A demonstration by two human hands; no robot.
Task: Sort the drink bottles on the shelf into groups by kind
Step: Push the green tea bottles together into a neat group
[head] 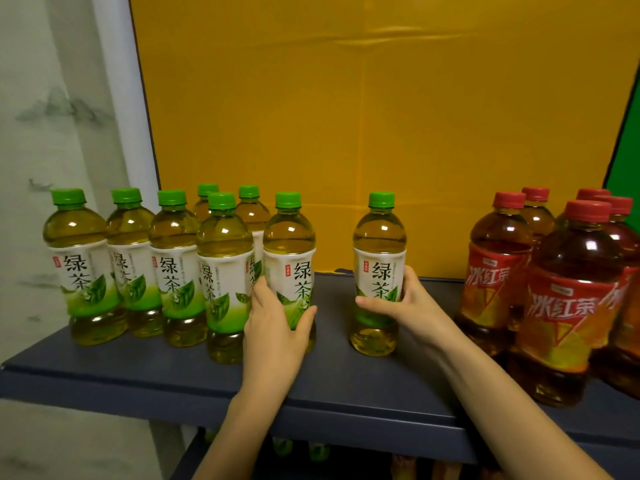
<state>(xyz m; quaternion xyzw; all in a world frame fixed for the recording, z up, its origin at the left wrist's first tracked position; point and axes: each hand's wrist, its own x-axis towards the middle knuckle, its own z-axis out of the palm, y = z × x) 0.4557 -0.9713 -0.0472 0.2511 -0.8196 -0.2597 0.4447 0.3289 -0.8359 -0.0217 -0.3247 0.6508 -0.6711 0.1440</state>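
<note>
Several green tea bottles (173,268) with green caps and white-green labels stand grouped at the shelf's left. My left hand (277,320) grips the rightmost bottle of that group (290,247) around its lower half. My right hand (405,303) grips a lone green tea bottle (379,251) standing apart in the middle of the shelf. Several red-capped iced black tea bottles (568,292) with red labels stand clustered at the right.
The bottles stand on a dark blue shelf board (346,382) with a yellow back panel (363,116). A gap of bare shelf lies between the lone green bottle and the red group. More bottles show dimly on a lower shelf (311,452).
</note>
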